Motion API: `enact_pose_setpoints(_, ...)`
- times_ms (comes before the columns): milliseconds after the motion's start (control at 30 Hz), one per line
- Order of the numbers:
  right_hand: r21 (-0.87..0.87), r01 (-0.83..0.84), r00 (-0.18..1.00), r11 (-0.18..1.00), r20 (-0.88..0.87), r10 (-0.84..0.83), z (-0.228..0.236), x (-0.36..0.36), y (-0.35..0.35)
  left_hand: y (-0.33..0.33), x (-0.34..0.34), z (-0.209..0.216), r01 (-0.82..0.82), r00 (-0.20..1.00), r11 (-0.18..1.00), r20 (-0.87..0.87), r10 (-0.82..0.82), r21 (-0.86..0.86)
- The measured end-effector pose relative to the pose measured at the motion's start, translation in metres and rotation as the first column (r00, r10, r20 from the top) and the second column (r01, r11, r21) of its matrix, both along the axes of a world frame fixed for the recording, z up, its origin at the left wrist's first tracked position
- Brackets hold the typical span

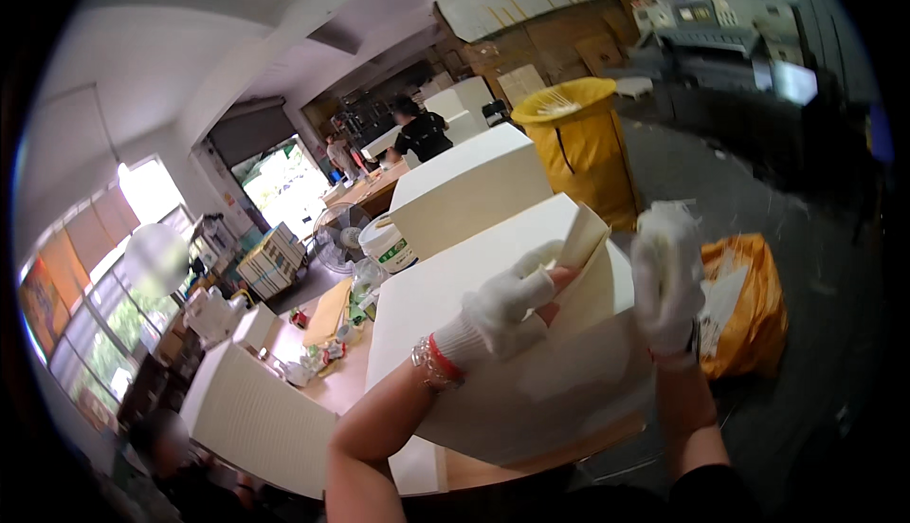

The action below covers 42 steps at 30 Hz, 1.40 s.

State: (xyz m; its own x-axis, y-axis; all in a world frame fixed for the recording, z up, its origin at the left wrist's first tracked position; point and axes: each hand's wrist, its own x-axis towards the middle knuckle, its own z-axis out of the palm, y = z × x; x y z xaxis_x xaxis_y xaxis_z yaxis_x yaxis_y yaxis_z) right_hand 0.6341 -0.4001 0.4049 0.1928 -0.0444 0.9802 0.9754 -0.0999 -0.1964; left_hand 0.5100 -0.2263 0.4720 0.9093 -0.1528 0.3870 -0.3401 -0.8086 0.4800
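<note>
- Left hand (512, 305) pinches a cream paper sheaf (590, 238) at the paper stack's (445, 286) one-o'clock corner.
- Right hand (666, 276), four o'clock of it, curled—contents unclear.
- Sheaf seems light, springy, creasable—best gripped along its edge.

Gloves (502, 310): white knitted cloth, matt. Paper stack (455, 286): white, smooth, matt. Orange bag (761, 319): crinkled, glossy plastic. Counter (479, 471): apparently smooth wood, though largely covered. Fabric is unconfirmed on the yellow sack (592, 167).
</note>
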Motion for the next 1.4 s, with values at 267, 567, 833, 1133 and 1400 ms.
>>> enact_pose_setpoints(267,-0.435,-0.137,0.990,0.890,-0.031,0.137,0.000,-0.042,-0.002,-0.009,-0.012,-0.026,-0.226,0.928,0.808,0.371,0.010,0.544)
enact_pose_setpoints(567,-0.546,-0.211,0.956,0.811,0.058,0.288,-0.005,-0.085,0.039,-0.007,-0.011,0.015,-0.397,0.884,0.841,-0.092,0.458,0.367)
enact_pose_setpoints(833,-0.663,-0.225,0.858,0.714,0.214,0.468,-0.008,-0.194,0.135,0.109,-0.089,0.089,-0.128,0.783,0.875,0.494,0.378,-0.466)
enact_pose_setpoints(1133,-0.527,-0.103,0.907,0.843,0.298,0.297,-0.023,-0.210,0.142,0.197,-0.180,0.064,0.196,0.413,0.611,0.630,0.658,-0.767)
enact_pose_setpoints(1400,-0.563,-0.109,0.960,0.819,0.153,0.233,-0.012,-0.222,0.139,0.239,-0.265,0.053,0.185,0.284,0.444,0.480,0.830,-0.877)
